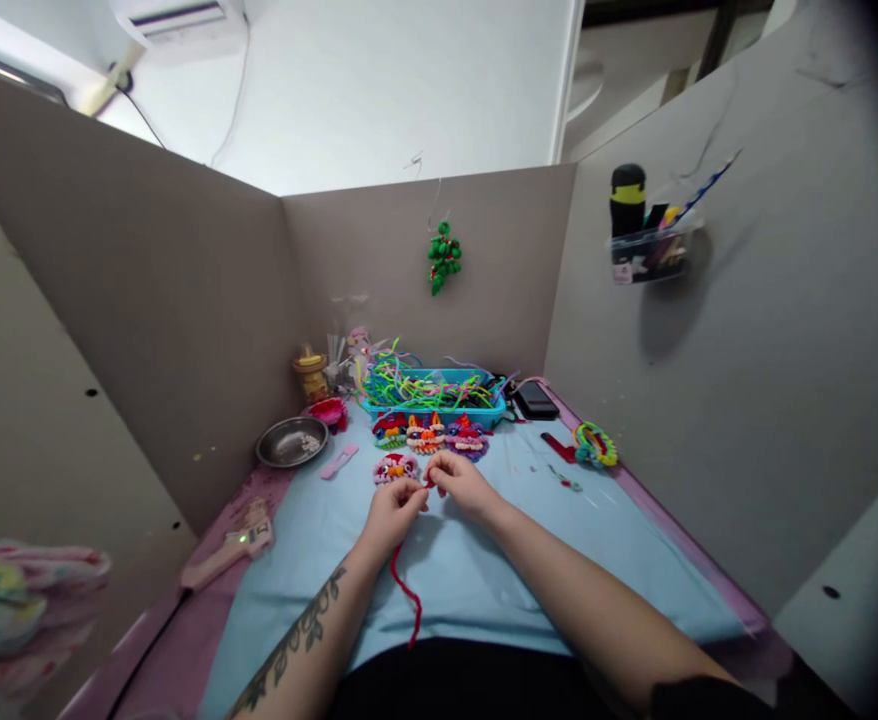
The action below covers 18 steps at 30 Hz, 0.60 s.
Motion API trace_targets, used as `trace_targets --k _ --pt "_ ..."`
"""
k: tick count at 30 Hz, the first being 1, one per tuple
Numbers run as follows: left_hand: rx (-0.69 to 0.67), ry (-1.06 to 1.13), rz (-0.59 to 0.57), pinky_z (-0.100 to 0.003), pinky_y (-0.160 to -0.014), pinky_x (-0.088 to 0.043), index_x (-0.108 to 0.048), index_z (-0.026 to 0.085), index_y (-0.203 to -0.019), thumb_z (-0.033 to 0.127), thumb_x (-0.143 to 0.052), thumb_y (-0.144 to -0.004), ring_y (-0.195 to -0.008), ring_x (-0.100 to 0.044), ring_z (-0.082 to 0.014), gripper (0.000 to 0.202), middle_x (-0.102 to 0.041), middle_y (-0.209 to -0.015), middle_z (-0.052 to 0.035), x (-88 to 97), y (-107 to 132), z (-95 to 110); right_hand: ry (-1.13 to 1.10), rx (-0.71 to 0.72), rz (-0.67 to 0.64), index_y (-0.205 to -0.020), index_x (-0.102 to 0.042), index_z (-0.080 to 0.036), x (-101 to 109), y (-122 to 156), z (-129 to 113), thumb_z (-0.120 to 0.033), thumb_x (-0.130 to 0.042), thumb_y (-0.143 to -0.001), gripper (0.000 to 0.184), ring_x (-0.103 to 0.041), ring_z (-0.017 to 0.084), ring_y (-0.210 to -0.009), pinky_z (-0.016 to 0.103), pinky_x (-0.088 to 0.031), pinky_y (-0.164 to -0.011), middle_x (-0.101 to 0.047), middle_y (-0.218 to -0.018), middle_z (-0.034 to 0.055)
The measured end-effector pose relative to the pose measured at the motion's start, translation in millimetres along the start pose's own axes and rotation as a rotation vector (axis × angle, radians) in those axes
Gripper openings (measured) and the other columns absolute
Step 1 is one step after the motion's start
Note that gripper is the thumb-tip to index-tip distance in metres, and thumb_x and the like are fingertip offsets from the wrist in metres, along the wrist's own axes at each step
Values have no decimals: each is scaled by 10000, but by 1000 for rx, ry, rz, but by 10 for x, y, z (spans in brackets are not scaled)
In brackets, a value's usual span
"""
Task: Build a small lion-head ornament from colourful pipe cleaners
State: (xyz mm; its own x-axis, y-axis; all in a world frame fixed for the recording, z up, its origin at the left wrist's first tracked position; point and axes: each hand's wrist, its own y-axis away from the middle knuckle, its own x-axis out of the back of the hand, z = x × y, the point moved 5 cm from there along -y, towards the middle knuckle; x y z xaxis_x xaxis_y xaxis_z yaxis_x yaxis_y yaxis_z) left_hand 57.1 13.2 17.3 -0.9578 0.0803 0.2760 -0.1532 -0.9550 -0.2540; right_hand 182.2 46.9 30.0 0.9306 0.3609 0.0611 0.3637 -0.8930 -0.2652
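My left hand [392,512] and my right hand [461,482] meet over the light blue mat [619,560], both with fingers pinched on a red pipe cleaner [406,592]. Its free end trails down toward my lap. Just beyond my fingers lies a small colourful pipe-cleaner figure [395,467]. Three more such figures [429,435] sit in a row behind it, in front of a blue tray [439,410] heaped with green and mixed pipe cleaners.
A metal bowl [291,441], a pink glue gun [229,551] and a pink tool [339,460] lie at the left. A black phone [534,399], coiled rings [596,444] and a red piece are at the right. Cardboard walls enclose the desk; a green ornament [444,258] hangs at the back.
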Motion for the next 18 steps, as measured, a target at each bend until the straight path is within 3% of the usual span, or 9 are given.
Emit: trace_targets --k 6,9,14,18 --pt "135 222 1 -193 -438 -309 -583 130 -759 391 -645 -694 -426 -440 -74 277 -596 -545 7 16 -10 -65 78 52 6 -676 -469 -184 71 -1 -37 -200 -483 -711 41 -461 96 -518 219 -365 -502 -487 -567 -46" --pt "158 431 42 -180 -459 -330 -591 131 -827 360 -686 -675 -450 -464 -67 291 -590 -545 16 52 -16 -95 79 76 15 -693 -478 -182 69 3 -66 -184 -487 -701 12 -454 96 -525 222 -358 -510 -481 -579 -48" --pt "253 754 57 -147 -490 -375 -617 105 -773 292 -738 -644 -488 -497 -36 258 -601 -622 -2 90 -24 -118 14 58 7 -810 -485 -185 14 20 -83 -191 -514 -692 122 -459 97 -538 227 -352 -521 -509 -637 -47" --pt "320 926 64 -127 -495 -414 -630 92 -795 227 -764 -610 -499 -528 -33 266 -613 -642 -12 120 -26 -114 87 71 -71 -789 -463 -185 -39 49 -82 -171 -517 -703 103 -448 94 -545 222 -336 -525 -493 -635 -53"
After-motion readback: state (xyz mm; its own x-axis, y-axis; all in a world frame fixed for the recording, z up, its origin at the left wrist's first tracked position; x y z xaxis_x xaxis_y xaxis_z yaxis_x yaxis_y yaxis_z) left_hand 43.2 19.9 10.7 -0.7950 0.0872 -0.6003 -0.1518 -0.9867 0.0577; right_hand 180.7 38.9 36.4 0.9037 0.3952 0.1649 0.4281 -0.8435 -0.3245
